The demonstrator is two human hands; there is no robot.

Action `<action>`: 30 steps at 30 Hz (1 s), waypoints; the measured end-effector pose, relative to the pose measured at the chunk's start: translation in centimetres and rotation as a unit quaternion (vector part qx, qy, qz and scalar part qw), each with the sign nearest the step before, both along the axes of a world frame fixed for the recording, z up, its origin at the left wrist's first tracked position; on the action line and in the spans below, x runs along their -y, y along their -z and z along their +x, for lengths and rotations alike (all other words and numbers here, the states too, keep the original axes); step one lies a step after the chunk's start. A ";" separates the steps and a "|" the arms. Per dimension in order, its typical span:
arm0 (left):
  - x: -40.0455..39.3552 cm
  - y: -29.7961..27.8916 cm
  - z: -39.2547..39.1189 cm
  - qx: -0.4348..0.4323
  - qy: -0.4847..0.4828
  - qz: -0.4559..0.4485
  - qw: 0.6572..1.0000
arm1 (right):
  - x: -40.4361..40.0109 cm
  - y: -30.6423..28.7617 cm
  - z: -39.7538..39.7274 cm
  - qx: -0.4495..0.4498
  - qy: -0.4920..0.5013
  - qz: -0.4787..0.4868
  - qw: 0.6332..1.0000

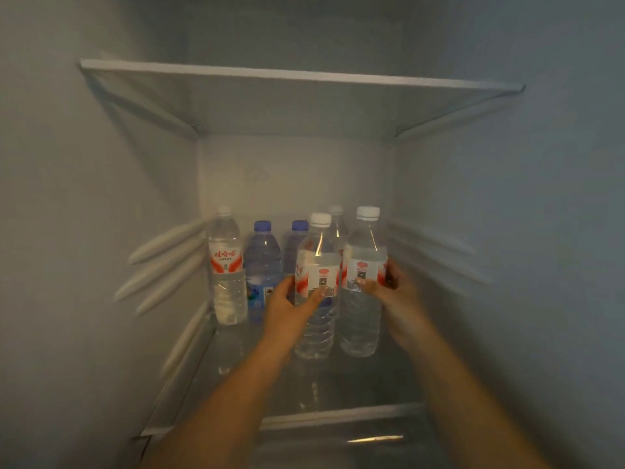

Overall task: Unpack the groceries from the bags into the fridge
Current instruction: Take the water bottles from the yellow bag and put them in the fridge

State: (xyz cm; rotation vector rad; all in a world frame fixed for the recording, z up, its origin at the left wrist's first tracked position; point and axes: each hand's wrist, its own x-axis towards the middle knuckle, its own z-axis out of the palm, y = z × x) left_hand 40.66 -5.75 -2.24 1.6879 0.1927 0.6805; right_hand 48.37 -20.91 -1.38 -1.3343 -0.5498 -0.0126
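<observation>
Inside the fridge, on the lower glass shelf point(236, 374), a row of bottles is seen at the back: at far left a red-label bottle point(227, 265) stands upright, then two blue bottles, the first point(262, 265) in full view and the second point(295, 247) half hidden, and a further white cap point(335, 210) shows behind the front pair. Nearer the front, two more bottles are held upright, side by side and close to touching. The left bottle point(316, 289) is gripped by the left hand point(287, 308), whose fingers are curled round its left side with the thumb point(316, 294) laid across the label. The right bottle point(363, 282) is gripped by the right hand point(394, 296), the thumb point(367, 284) on the label and the fingers wrapped round the far right side. Each bottle's long axis is vertical and lies just ahead of its palm. Whether the bases rest on the shelf cannot be told. The coming move is judged to be a push back and release; the left bottle has the second blue bottle directly behind it, so little room is left there. The upper shelf point(297, 74) bears nothing visible.
</observation>
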 end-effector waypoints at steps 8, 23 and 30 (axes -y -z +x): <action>-1.6 0.9 2.2 -0.009 0.040 0.024 0.999 | -0.5 1.0 2.4 0.009 -0.014 -0.024 1.000; -2.3 2.0 2.3 -0.032 0.065 0.148 0.986 | -1.5 1.4 -0.2 0.138 0.089 -0.214 0.963; -1.8 2.4 3.5 -0.033 0.043 0.126 0.991 | -0.5 1.5 1.0 0.130 0.164 -0.263 0.942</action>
